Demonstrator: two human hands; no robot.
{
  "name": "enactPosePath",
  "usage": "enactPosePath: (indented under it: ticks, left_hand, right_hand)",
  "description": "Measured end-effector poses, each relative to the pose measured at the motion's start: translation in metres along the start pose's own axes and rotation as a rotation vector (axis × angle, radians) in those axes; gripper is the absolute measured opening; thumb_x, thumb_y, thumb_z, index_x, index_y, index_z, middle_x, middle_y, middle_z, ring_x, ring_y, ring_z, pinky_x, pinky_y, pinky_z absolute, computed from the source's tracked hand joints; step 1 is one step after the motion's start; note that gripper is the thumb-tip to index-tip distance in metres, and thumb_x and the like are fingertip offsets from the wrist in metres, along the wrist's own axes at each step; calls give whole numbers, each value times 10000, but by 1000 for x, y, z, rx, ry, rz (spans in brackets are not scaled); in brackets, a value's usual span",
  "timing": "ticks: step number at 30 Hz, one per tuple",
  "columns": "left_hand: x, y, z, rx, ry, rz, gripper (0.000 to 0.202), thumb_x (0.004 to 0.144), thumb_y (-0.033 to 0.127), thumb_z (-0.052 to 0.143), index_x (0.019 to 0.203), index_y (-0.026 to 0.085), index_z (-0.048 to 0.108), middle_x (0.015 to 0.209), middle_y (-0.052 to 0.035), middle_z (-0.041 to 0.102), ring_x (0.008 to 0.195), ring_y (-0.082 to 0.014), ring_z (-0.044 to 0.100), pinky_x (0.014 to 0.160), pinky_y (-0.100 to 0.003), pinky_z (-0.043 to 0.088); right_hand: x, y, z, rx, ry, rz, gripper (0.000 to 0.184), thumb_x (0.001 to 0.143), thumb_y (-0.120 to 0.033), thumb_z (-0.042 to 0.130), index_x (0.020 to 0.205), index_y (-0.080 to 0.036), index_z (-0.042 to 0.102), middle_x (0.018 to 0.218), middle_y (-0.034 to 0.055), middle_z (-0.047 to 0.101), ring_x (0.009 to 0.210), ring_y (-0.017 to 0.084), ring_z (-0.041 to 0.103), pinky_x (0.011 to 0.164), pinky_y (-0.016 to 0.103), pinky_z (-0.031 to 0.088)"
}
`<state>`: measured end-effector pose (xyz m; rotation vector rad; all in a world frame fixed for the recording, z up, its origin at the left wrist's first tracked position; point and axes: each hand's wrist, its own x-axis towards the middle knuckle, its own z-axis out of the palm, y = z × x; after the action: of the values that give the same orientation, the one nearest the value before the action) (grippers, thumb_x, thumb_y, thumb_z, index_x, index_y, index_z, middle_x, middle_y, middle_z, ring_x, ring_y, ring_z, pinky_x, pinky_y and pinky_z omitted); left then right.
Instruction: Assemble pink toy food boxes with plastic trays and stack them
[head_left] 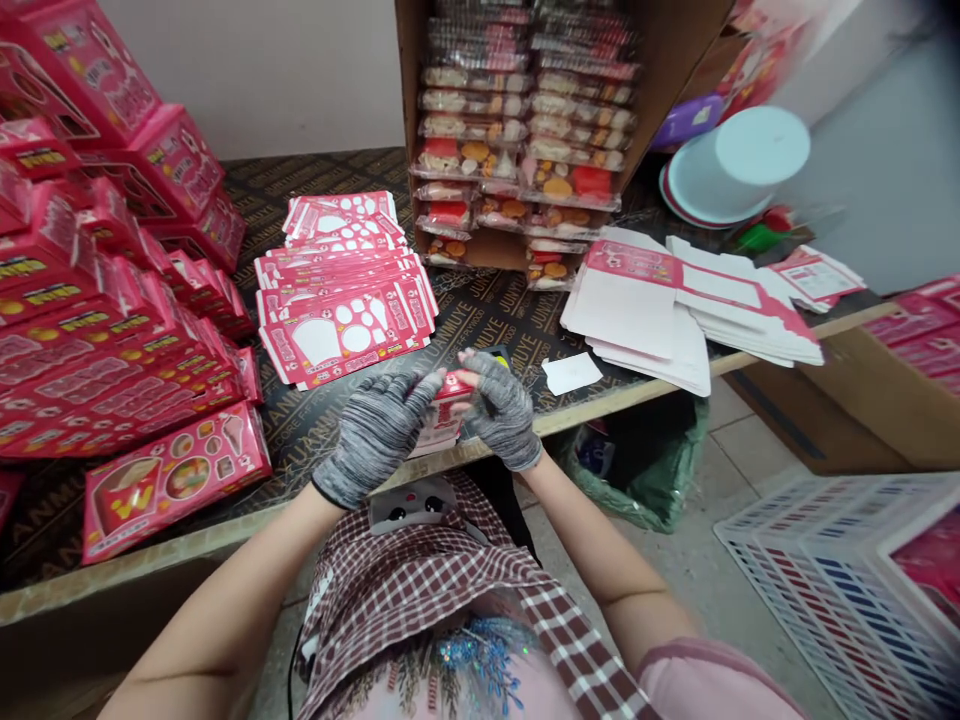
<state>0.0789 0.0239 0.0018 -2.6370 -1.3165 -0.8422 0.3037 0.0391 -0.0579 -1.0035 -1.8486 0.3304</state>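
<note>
Plywood table (510, 335) with flat pink carton blanks (341, 335), assembled boxes (176, 482)

1. Bright, even indoor light — no source in view.
2. Motion blur smears 1 to 3 o'clock, worst across the white plastic tub (739, 165).
3. Wide-angle bowing bends the surface's edge (97, 595) at 8 o'clock.
4. Soft shadow only, on the floor (739, 430) at 4 o'clock — no hard glare.

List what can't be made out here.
Head view:
Small pink printed carton: mostly hidden by the left grey knit glove and right grey knit glove.
Dark object: hidden by the right glove.
Round white plastic tub: blurred.
White plastic crate: cut off by lower right edge.
</note>
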Motion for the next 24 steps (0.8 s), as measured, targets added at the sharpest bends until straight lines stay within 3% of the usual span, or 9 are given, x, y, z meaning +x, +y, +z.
enactPosePath:
  ticks: [3, 5, 9, 14, 18, 22, 24]
  left_hand:
    - [5, -8, -9, -59, -9, -30, 478, 888, 153, 496, 1342, 244, 616, 1168, -88, 741, 999, -262, 720, 847, -397, 595]
    - [8, -16, -17, -97, 27, -65, 498, 886, 187, 510, 1370, 268, 590, 1181, -68, 740, 1007, -260, 721, 864, -399, 594]
    - [18, -19, -18, -70, -50, -89, 531, 871, 180, 511, 1390, 271, 578, 1200, -68, 733, 989, -266, 725, 865, -409, 593]
    - [24, -5, 2, -75, -103, -7, 449, 896, 159, 446, 1274, 233, 678, 1159, -101, 744, 946, -271, 726, 774, -385, 590]
    - [19, 9, 14, -83, 9, -15, 284, 936, 309, 535, 1116, 221, 736, 1164, -136, 735, 1024, -312, 701, 873, -484, 561]
    - [12, 17, 27, 15, 152, -41, 238, 915, 254, 579, 1081, 234, 748, 1085, -135, 757, 923, -309, 710, 800, -477, 544]
    - [10, 17, 33, 40, 199, -32, 249, 902, 218, 592, 1093, 243, 751, 1092, -127, 759, 904, -302, 712, 774, -446, 532]
  right_hand:
    - [-25, 21, -11, -296, 101, 170, 823, 761, -569, 748, 1434, -161, 507, 1517, 199, 482, 1451, 371, 406, 1194, 579, 335]
    - [-47, 42, -16, -375, 98, 361, 907, 735, -553, 754, 1474, -132, 439, 1502, 230, 483, 1400, 392, 461, 1150, 589, 380]
    - [-76, 77, -24, -258, 25, 634, 767, 733, -387, 724, 1423, -175, 465, 1230, 150, 688, 1058, 306, 684, 936, 465, 554]
    - [-69, 93, -45, -64, -14, 700, 338, 749, -476, 676, 939, -197, 663, 937, 76, 727, 841, 239, 673, 845, 402, 551]
    - [-55, 96, -54, 78, -42, 731, 216, 747, -424, 650, 736, -209, 664, 837, 49, 724, 853, 237, 681, 893, 423, 536]
    - [-50, 89, -51, -47, 119, 649, 90, 667, -298, 719, 652, -213, 692, 994, 91, 745, 1050, 264, 656, 1031, 452, 470]
    - [-54, 83, -51, -29, 204, 657, 99, 683, -305, 712, 670, -207, 710, 1039, 93, 744, 1029, 243, 652, 1015, 433, 474]
